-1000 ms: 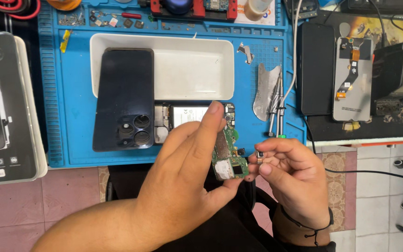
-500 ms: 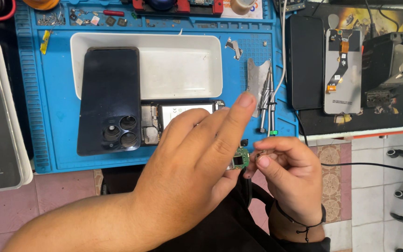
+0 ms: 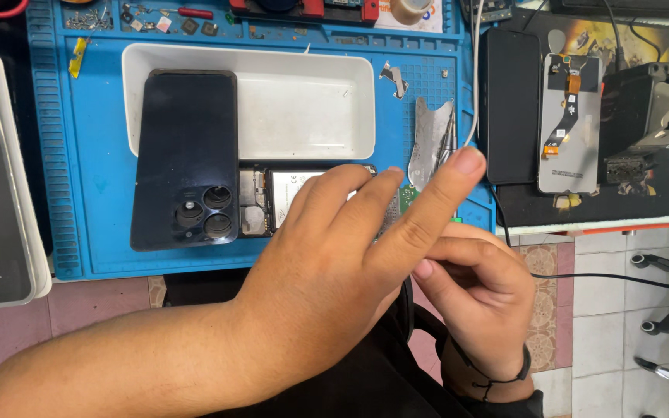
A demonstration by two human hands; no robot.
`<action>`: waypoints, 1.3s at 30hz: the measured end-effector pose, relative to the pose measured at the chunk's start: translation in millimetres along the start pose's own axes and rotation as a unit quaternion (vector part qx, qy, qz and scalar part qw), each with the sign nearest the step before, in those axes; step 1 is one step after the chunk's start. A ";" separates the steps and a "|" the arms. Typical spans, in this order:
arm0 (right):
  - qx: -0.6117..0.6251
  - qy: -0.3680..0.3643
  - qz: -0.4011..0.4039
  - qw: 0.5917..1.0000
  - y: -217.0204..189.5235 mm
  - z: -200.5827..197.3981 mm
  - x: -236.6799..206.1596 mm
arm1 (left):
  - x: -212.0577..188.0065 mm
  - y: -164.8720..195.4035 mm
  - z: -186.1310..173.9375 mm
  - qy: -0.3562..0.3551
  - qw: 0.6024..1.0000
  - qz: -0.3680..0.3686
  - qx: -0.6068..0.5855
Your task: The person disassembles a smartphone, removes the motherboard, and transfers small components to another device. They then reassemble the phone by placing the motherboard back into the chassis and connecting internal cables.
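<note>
A small green circuit board (image 3: pixel 408 197) is seen only as a sliver at the near right edge of the blue work mat (image 3: pixel 94 155), behind the fingers of the left hand (image 3: pixel 342 271). The left hand is spread above the board with its index finger stretched toward the far right; whether the board is pinched by it cannot be told. The right hand (image 3: pixel 478 298) is curled just beneath, its fingertips closed together against the left hand's fingers, and what is gripped there is hidden. An opened phone body (image 3: pixel 288 201) lies just left of the hands, partly covered by a dark back cover (image 3: pixel 183 147). A white tray (image 3: pixel 303 101) is set farther back. A detached screen panel (image 3: pixel 571 124) rests at the right.
</note>
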State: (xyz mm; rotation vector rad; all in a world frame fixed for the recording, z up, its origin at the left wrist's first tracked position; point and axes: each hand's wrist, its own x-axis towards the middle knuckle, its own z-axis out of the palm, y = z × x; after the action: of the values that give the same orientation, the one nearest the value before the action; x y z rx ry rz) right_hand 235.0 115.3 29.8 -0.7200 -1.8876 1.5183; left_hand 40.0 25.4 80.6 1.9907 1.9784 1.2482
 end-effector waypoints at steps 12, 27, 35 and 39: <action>0.070 0.061 0.025 0.995 16.3 16.9 -6.9 | -5.4 -1.4 5.1 0.015 1.000 0.022 -0.001; 0.115 0.095 0.211 0.966 8.2 7.8 -9.5 | -14.6 3.0 8.7 0.012 0.997 0.052 0.052; 0.028 0.074 0.124 0.989 13.3 6.5 -16.6 | -19.4 2.7 8.2 -0.003 0.998 0.060 0.017; 0.081 0.080 0.157 0.981 14.3 7.9 -17.0 | -19.5 2.2 7.4 -0.004 0.998 0.065 -0.004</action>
State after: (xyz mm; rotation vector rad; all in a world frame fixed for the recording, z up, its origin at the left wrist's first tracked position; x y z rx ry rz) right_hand 241.1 100.5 12.5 -1.0694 -1.5643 1.7247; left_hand 49.0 11.8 67.5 2.1486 1.8643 1.2675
